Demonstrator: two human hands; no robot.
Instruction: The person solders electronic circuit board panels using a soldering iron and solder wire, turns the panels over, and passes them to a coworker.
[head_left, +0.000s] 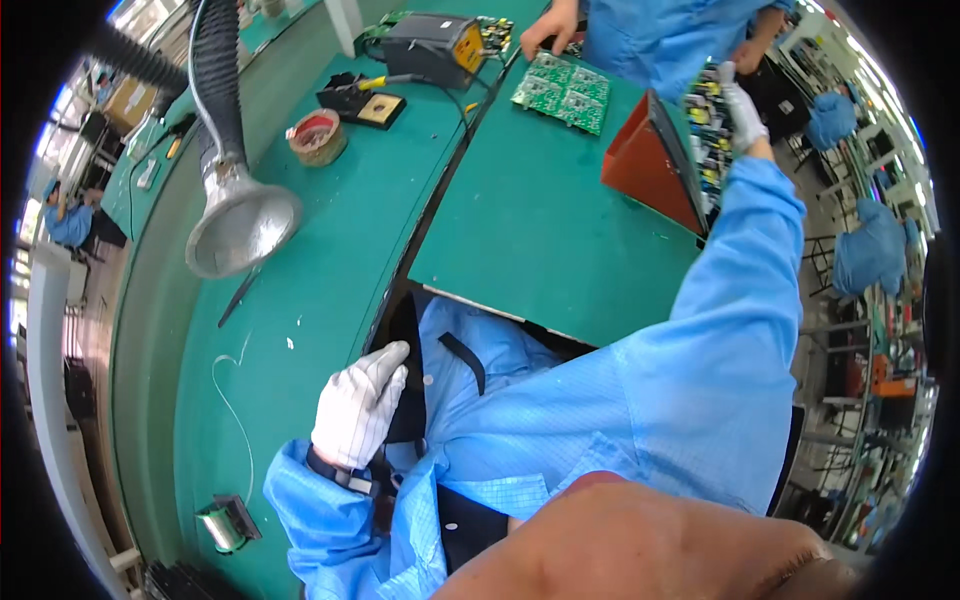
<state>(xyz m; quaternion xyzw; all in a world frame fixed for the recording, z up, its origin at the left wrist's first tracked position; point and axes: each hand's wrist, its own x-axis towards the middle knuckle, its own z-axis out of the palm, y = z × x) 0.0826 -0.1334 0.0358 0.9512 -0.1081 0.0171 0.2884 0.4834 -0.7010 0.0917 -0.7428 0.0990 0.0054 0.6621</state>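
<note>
My right hand [742,112], in a white glove, reaches far out to the right. Its fingers close on the upper edge of a circuit board [706,135] crowded with components, held upright. Against that board stands an orange-brown panel or rack [645,165] with a dark edge; how they join is hidden. My left hand [358,408], gloved too, rests by the edge of the green bench [290,350]. Its fingers are loosely bent with a gap between them, and nothing shows in them. A black strap circles that wrist.
A metal fume hood [243,225] hangs at left. Beyond it are a tape roll [317,137], a soldering-iron stand [365,102] and a soldering station [430,48]. A solder wire spool [227,525] lies near left. Across the bench, a co-worker [670,45] touches green circuit boards [563,92].
</note>
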